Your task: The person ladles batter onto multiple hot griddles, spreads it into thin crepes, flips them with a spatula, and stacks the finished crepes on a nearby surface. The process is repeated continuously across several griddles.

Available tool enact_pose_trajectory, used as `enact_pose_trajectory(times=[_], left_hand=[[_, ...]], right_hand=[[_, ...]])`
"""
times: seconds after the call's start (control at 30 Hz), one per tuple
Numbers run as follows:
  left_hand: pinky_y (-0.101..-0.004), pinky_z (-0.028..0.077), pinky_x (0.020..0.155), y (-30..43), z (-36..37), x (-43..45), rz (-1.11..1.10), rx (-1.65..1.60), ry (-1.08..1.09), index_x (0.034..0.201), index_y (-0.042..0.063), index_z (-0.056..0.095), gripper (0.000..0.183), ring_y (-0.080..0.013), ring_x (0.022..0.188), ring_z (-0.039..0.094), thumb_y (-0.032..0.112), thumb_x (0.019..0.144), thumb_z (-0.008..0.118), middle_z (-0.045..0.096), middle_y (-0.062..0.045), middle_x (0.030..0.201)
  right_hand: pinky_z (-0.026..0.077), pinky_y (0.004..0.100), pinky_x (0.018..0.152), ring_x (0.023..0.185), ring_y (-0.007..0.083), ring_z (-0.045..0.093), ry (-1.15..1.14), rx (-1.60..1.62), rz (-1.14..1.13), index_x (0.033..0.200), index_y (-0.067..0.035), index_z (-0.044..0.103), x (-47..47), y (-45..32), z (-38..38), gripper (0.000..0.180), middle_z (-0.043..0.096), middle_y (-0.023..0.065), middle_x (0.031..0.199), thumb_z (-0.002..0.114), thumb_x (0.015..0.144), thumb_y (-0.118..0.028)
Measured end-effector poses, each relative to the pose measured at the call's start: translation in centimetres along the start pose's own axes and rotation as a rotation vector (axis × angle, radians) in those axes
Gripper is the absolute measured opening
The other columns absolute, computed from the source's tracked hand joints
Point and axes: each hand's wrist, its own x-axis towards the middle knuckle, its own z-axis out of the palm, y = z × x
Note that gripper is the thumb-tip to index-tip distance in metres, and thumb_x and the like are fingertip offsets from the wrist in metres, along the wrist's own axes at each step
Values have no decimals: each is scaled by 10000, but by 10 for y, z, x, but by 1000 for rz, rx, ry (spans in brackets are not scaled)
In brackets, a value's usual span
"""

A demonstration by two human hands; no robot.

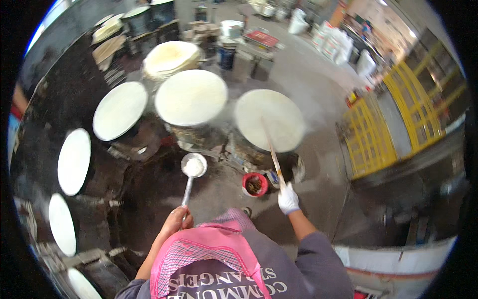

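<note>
My left hand (178, 219) is bare and closed around the handle of a metal ladle (194, 167), whose bowl holds a white substance. On my right hand (288, 199) is a white knit glove; it grips a long thin wooden stick (274, 157). The stick's far end lies over a round pale sheet (269, 119) on a round griddle, with steam around it. Left of that sheet is another round pale sheet (191, 97), and further left a third (120, 111).
Behind stands a stack of round flat sheets (171, 58). A red-rimmed bucket (255, 184) with dark contents sits on the floor near my right hand. More white discs (74, 162) curve down the left side. Yellow metal racks (369, 136) stand at right.
</note>
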Motion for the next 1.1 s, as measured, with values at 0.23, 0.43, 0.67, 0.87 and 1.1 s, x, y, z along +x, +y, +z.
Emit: enact_pose_trajectory(times=[0.23, 0.43, 0.67, 0.87, 1.1], left_hand=[[-303, 288, 421, -13, -36, -11, 88, -16, 35, 892, 78, 476, 232, -130, 438, 338, 272, 1017, 451, 371, -9, 494], [-318, 297, 423, -26, -76, -32, 206, -92, 106, 886, 76, 475, 219, -140, 425, 346, 255, 1011, 463, 382, -14, 490], [-320, 303, 415, -35, -115, -58, 250, -122, 267, 863, 79, 464, 208, -135, 405, 342, 230, 1007, 457, 383, -13, 480], [-320, 309, 412, -39, -128, -72, 302, -238, 354, 874, 89, 466, 194, -140, 397, 351, 233, 1004, 457, 380, -24, 474], [-317, 318, 420, -46, -145, -66, 446, -416, 354, 882, 85, 470, 201, -149, 402, 360, 245, 1003, 473, 387, -41, 474]], right_hand=[[434, 473, 970, 1108, 426, 554, 478, 304, -18, 1477, -71, 352, 16, -6, 40, 634, 548, 259, 1225, 549, 876, -17], [431, 501, 924, 1058, 470, 546, 241, 145, -6, 1460, -10, 336, 11, -56, 63, 609, 545, 301, 1133, 559, 893, -20], [357, 391, 1100, 1303, 373, 482, 345, 516, 261, 1429, 52, 381, 31, -133, 97, 527, 469, 267, 1428, 484, 912, 20], [363, 388, 1098, 1281, 368, 497, 40, 485, -423, 1423, 35, 413, 23, -244, 91, 595, 513, 244, 1389, 584, 863, -67], [428, 347, 1022, 1194, 286, 583, -139, 639, -597, 1370, 13, 500, 72, -355, 80, 543, 598, 188, 1310, 645, 865, -125]])
